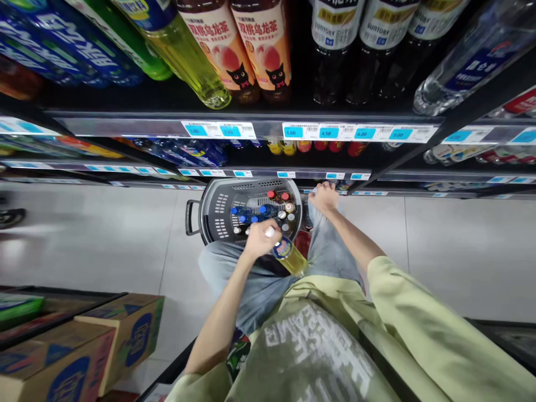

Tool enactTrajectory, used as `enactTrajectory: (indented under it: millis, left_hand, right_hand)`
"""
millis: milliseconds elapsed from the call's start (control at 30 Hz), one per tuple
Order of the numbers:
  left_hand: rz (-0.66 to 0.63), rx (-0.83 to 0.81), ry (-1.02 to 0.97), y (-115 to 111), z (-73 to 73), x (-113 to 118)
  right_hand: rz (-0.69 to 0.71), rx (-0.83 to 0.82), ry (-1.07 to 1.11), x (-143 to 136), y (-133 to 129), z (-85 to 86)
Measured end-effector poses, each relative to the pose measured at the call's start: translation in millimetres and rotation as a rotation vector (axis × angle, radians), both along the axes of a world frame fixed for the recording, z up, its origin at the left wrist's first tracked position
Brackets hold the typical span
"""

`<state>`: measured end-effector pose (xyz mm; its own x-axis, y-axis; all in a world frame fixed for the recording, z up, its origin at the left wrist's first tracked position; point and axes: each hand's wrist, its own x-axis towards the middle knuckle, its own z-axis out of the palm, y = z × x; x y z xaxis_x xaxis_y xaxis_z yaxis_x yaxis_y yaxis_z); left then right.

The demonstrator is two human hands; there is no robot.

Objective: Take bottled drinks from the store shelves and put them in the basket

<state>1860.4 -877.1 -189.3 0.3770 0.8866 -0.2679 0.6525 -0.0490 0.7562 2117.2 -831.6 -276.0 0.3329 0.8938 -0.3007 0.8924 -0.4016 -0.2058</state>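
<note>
My left hand (262, 240) is closed round the neck of a bottle of yellow drink (292, 258), just under its white cap. The bottle slants over my lap, its base toward my shirt. Beyond my right knee, my right hand (324, 198) is closed near the lowest shelf edge; a small whitish bit shows at its fingers, too little to name. Between my knees and the shelves stands a grey shopping basket (215, 192). Upright in it are several bottles with blue caps (268, 210), red caps (285, 196) and pale caps.
Drink shelves with a price-tag rail (268, 129) run across ahead of me. Peach oolong tea bottles (263, 50), dark Suntory bottles (335, 50) and a leaning yellow bottle (188, 56) stand above. Cardboard boxes (125, 329) sit behind left. A black shoe (12, 216) shows far left.
</note>
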Motion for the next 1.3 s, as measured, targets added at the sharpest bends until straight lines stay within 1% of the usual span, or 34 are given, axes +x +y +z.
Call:
enactTrajectory:
  millis: [100, 167, 200, 267, 333, 400, 500, 633, 733, 800, 900, 967, 1100, 1167, 1300]
  left_hand:
    - [0.272, 0.145, 0.156, 23.9, -4.0, -30.4]
    - [0.415, 0.238, 0.275, 42.7, -11.7, -46.7]
    - [0.465, 0.278, 0.328, 52.7, -17.2, -54.0]
    - [0.514, 0.332, 0.414, 73.2, -31.6, -67.5]
    - [0.514, 0.350, 0.476, 92.3, -50.1, -80.6]
    - [0.483, 0.331, 0.524, 107.4, -71.6, -93.7]
    - [0.418, 0.231, 0.584, 119.4, -108.3, -112.5]
    - [0.379, 0.058, 0.636, 117.3, -162.1, -131.4]
    - [0.352, 0.016, 0.636, 109.4, -199.4, -136.7]
    - [0.308, 0.004, 0.614, 105.7, -218.5, -136.2]
    - [0.293, -0.007, 0.587, 106.4, -237.5, -133.4]
    - [0.322, -0.021, 0.579, 110.1, -246.2, -131.8]
    - [0.408, -0.109, 0.563, 118.1, -264.4, -128.4]
    - [0.458, -0.139, 0.554, 121.0, -276.0, -126.8]
    - [0.498, -0.172, 0.556, 127.1, -301.4, -128.4]
  right_hand:
    - [-0.010, 0.011, 0.011, -0.6, 0.1, 0.4]
    - [-0.009, 0.016, 0.011, -1.0, -0.3, 1.3]
    - [-0.006, 0.016, 0.010, -1.1, -0.6, 2.0]
    - [0.001, 0.010, 0.010, -1.5, -1.0, 3.2]
    - [0.001, 0.003, 0.008, -2.3, -0.6, 4.0]
    - [-0.005, -0.003, 0.005, -3.7, 0.7, 4.1]
    - [-0.016, -0.005, 0.001, -6.4, 3.8, 4.1]
    - [-0.026, -0.019, 0.003, -8.4, 8.6, 5.9]
    - [-0.022, -0.036, -0.009, -7.7, 11.7, 7.7]
    - [-0.019, -0.040, -0.027, -6.5, 13.1, 8.4]
    - [-0.011, -0.052, -0.037, -4.4, 14.1, 8.0]
    - [-0.008, -0.057, -0.034, -2.6, 13.9, 7.0]
    - [-0.012, -0.059, -0.044, 2.0, 12.2, 5.1]
    - [-0.010, -0.075, -0.048, 3.8, 11.6, 4.7]
    - [-0.005, -0.097, -0.061, 2.7, 12.8, 3.9]
